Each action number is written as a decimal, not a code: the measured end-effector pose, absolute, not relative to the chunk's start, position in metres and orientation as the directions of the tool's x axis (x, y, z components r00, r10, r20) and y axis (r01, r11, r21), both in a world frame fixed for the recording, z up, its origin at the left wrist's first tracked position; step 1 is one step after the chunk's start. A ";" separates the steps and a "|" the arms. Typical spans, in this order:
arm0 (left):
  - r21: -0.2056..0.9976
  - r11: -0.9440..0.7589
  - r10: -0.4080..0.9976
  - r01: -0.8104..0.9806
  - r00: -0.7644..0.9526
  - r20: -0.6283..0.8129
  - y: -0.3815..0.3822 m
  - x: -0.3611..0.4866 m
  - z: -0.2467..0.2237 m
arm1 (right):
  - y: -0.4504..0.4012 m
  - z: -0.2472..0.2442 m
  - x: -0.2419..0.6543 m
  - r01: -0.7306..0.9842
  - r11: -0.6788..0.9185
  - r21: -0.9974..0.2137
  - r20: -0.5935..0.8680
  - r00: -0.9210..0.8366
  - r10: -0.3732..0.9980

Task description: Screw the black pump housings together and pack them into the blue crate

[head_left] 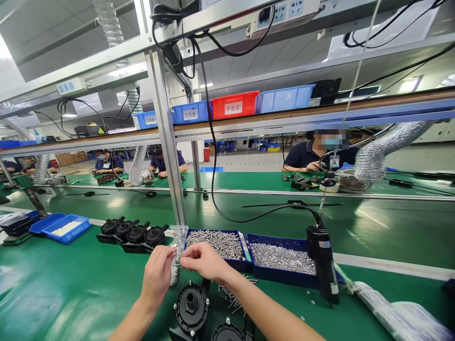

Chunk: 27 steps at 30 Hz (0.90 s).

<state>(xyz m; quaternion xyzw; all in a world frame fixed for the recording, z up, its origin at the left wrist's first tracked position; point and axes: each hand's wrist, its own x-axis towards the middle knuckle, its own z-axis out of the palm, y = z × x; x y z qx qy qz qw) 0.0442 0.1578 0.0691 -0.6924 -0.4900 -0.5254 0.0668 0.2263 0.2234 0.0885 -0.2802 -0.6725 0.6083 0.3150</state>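
Note:
My left hand (158, 268) and my right hand (205, 260) meet above the bench, fingertips almost touching. Thin silvery screws (177, 264) show between the fingertips, and the right thumb and forefinger pinch one. The left fingers are pressed together; what they hold is partly hidden. Just below sits a round black pump-like housing (191, 308) with a central spout and small metal fasteners around its rim. Part of a second black housing (228, 332) shows at the bottom edge. Behind my hands is a clear plastic bag (174, 277) with small shiny parts.
Blue bins of screws (215, 244) and small metal nuts or washers (282, 258) stand behind. A black electric screwdriver (323, 265) hangs at right. Loose screws (232, 298) lie below the bins. Several black housings (137, 234) line up left. Co-workers (316, 154) sit across.

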 end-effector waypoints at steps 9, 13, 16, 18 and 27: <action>0.874 -0.332 0.850 0.354 -0.290 0.440 0.161 0.052 0.059 | 0.222 0.102 0.240 0.113 0.331 -0.937 0.200 -0.604 0.772; 0.981 -0.196 0.945 -0.014 -0.269 0.185 0.165 0.059 0.057 | 0.217 0.115 0.253 0.238 0.518 -0.821 0.304 -0.586 0.751; 0.980 -0.119 0.962 -0.160 -0.263 0.073 0.164 0.061 0.060 | 0.217 0.119 0.256 0.303 0.594 -0.745 0.354 -0.576 0.737; 0.975 -0.080 0.967 -0.209 -0.254 0.025 0.163 0.062 0.063 | 0.218 0.118 0.256 0.327 0.610 -0.721 0.357 -0.579 0.733; 0.958 -0.062 0.966 -0.281 -0.256 -0.013 0.158 0.066 0.071 | 0.220 0.106 0.246 0.366 0.650 -0.666 0.358 -0.608 0.709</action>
